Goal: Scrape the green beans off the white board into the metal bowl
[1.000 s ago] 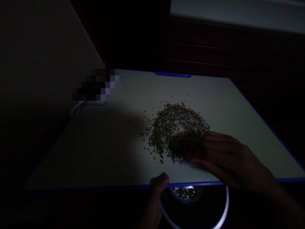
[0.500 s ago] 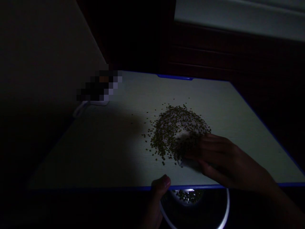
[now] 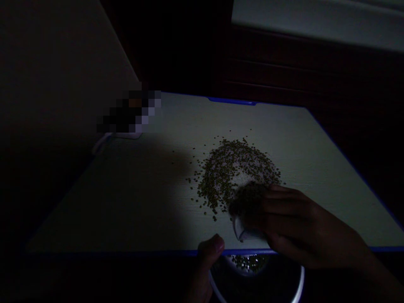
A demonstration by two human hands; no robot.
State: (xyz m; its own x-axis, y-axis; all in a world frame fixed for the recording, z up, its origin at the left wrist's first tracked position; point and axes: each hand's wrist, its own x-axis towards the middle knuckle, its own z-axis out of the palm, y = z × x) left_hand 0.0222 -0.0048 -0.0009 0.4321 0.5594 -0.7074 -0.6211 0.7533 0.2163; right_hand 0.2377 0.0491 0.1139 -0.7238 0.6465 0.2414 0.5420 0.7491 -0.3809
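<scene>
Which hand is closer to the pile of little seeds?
The right hand, its fingers at the near right of the pile. The left hand is apart, thumb on the near edge of the board.

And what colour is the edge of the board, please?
The board's edge is blue, best seen in the head view.

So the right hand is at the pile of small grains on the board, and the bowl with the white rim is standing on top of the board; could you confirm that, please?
Not quite: the head view shows the bowl below the board, partly hidden by its near edge. The right hand is indeed at the grains.
</scene>
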